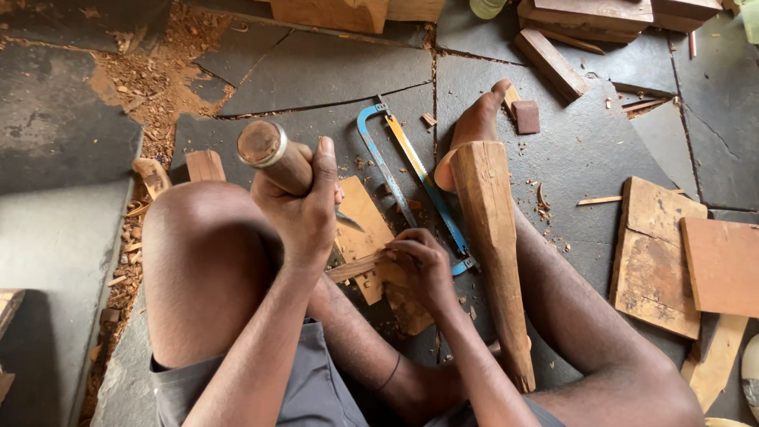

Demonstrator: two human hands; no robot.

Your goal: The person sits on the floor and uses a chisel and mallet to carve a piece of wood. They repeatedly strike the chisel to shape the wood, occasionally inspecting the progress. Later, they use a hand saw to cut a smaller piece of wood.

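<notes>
Wood strip (357, 267), a small pale sliver of timber, lies across a flat tan wooden board (365, 225) on the grey stone floor (332, 71), pinned between the seated person's bare legs. Left hand (304, 209) is wrapped tight around the round brown wooden handle of a chisel (278, 158), its metal-ringed butt raised and its blade angled down toward the strip. Right hand (423, 265) is closed over the strip's near end, fingers curled on it and pressing it to the board. Just beyond the board lies a blue-framed hacksaw (411, 178) with a yellow blade, touching the floor beside a long tapered wooden post (498, 253) that rests along the right leg. Flat reddish and brown wooden slabs (672, 257) sit well apart at the right edge, and sawdust and shavings (150, 79) are heaped at the upper left.
</notes>
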